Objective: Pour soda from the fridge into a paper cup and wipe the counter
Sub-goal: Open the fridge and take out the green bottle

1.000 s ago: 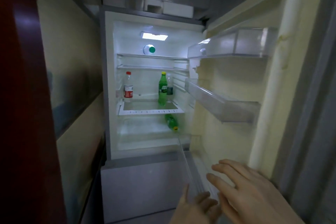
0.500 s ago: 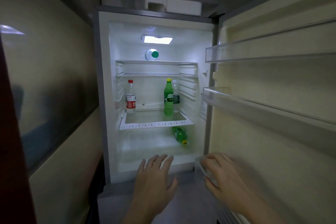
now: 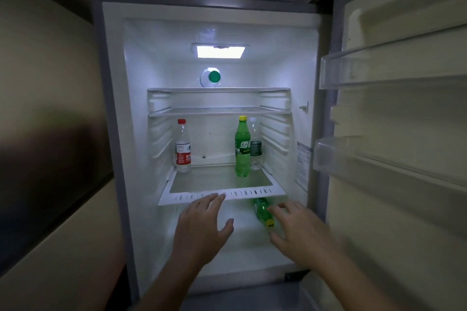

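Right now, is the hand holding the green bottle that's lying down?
No, the right hand reaches with spread fingers beside the lying green bottle in the fridge, with nothing gripped yet.

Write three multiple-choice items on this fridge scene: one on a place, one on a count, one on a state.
1. Where does the lying green bottle rest?
A. Top shelf
B. Compartment under the white shelf
C. Door bin

2. How many bottles stand upright on that white shelf?
A. One
B. Three
C. Five

3. What does the right hand hold?
A. Nothing
B. A cup
C. A cloth

Key:
1 B, it lies on its side just below the shelf front.
2 B, the red-capped bottle, the upright green bottle and a clear bottle behind it.
3 A, its fingers are spread near the lying bottle, gripping nothing.
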Tool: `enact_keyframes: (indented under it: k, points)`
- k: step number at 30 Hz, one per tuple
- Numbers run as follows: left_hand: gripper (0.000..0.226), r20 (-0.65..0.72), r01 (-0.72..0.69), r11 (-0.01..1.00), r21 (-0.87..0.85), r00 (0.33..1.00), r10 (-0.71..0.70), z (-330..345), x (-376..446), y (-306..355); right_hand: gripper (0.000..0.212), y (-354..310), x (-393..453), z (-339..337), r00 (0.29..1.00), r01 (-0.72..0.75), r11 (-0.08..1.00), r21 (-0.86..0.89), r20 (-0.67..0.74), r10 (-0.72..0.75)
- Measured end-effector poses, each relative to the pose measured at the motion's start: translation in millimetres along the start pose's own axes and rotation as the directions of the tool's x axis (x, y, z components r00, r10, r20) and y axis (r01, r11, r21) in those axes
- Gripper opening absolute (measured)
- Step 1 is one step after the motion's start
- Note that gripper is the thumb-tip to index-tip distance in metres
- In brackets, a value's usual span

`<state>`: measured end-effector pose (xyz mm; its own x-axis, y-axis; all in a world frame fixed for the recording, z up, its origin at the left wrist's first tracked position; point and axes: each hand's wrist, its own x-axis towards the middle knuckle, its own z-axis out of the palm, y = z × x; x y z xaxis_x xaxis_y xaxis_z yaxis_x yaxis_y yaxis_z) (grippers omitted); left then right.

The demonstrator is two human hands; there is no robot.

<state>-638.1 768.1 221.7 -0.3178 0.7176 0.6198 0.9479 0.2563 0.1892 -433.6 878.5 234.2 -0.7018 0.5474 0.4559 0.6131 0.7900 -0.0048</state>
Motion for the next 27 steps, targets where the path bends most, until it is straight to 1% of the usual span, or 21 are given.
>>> enact_keyframes:
  k: [5,8,10,15,19,22,27]
  points:
    - [0.063,0.011,0.043,0.993,-0.107,0.999,-0.042,25,48,-11,0.053,6,45,31,1.000,-0.004,0.999,0.040,0.010,0.004]
    - [0.063,-0.007,0.059,0.986,-0.157,0.998,-0.060,46,79,-19,0.052,13,74,47,1.000,-0.017,1.000,0.006,0.022,0.017]
    - [0.064,0.010,0.064,0.984,-0.165,0.998,-0.063,59,103,-25,0.052,19,96,55,0.999,-0.047,0.999,0.005,0.015,0.047]
    - [0.065,0.050,0.087,0.973,-0.214,0.996,-0.078,83,168,-40,0.039,33,153,72,0.989,-0.139,0.990,0.028,0.051,0.137]
    - [0.065,0.033,0.080,0.961,-0.266,0.997,-0.074,104,214,-47,0.040,48,194,93,0.968,-0.235,0.968,0.083,0.106,0.226]
    - [0.073,0.029,0.103,0.942,-0.318,0.995,-0.098,120,247,-48,0.042,58,219,111,0.957,-0.283,0.946,0.160,0.118,0.266]
    - [0.086,0.065,0.159,0.890,-0.428,0.987,-0.145,140,292,-42,0.058,67,248,134,0.929,-0.369,0.879,0.303,0.130,0.345]
